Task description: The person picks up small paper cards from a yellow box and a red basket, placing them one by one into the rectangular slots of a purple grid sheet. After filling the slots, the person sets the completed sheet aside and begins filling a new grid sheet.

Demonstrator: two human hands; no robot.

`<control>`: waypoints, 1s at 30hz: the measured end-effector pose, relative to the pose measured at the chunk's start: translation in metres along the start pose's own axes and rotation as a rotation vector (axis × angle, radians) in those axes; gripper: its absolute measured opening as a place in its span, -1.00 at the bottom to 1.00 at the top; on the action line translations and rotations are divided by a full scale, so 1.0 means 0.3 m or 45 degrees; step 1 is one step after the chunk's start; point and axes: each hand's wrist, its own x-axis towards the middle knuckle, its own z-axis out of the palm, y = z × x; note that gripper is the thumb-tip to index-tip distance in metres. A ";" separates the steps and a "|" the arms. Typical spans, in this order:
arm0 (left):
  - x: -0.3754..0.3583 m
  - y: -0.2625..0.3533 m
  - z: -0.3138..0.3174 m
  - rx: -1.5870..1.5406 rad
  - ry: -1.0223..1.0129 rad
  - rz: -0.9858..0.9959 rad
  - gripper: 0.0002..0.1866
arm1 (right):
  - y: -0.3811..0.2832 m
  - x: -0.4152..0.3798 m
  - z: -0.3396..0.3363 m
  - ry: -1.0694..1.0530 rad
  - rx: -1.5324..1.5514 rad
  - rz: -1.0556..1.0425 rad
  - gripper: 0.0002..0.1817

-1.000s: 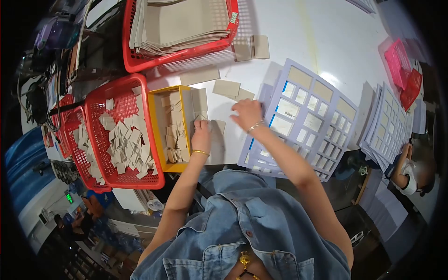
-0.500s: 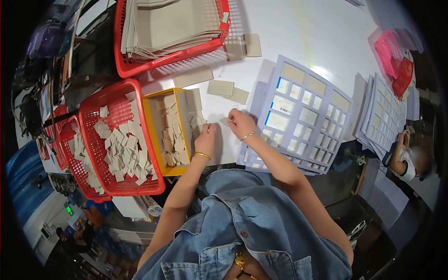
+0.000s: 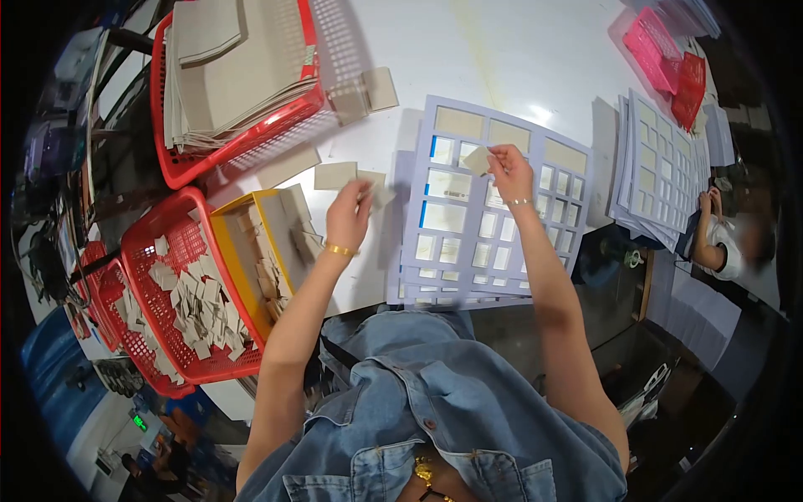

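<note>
My right hand pinches a small beige cardboard piece between thumb and fingers. It is over a pale lilac frame sheet with many rectangular windows, some edged in blue. My left hand is over the white table, its fingers stretched out and slightly blurred, with nothing visible in them. Just beyond its fingertips lie two loose cardboard cards, one partly covered by the hand. Left of that hand stands a yellow-sided box holding small cardboard pieces.
A red basket of small cardboard pieces is at the left, and another red basket of large sheets behind it. More windowed sheets are stacked at the right, near a pink basket and another person's hands.
My right hand has moved right and away from me with the cardboard piece, onto the windowed sheet. My left hand has moved away from me toward the loose cards. The view has shifted.
</note>
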 end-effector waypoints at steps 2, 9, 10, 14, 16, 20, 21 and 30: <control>0.152 0.109 0.075 -0.065 -0.105 0.006 -0.83 | 0.000 0.061 -0.029 -0.061 -0.101 0.027 -0.85; 0.405 0.139 0.316 0.219 -0.416 0.150 -0.87 | -0.027 0.138 -0.011 -0.358 -0.372 -0.048 -0.88; 0.409 0.134 0.330 0.275 -0.444 0.156 -0.87 | -0.029 0.140 -0.008 -0.381 -0.400 -0.054 -0.88; 0.410 0.117 0.368 0.352 -0.439 0.165 -0.86 | -0.001 0.144 0.003 -0.357 -0.425 -0.184 -0.88; 0.413 0.110 0.386 0.322 -0.424 0.172 -0.86 | 0.027 0.148 0.014 -0.327 -0.381 -0.251 -0.86; 0.409 0.118 0.410 0.416 -0.390 0.163 -0.86 | 0.027 0.142 0.024 -0.295 -0.476 -0.248 -0.90; 0.406 0.135 0.410 0.476 -0.372 0.155 -0.86 | 0.018 0.135 0.027 -0.265 -0.541 -0.288 -0.90; 0.303 0.122 0.373 0.624 -0.442 0.381 -0.69 | 0.007 0.057 0.064 -0.073 -0.981 -0.435 -0.94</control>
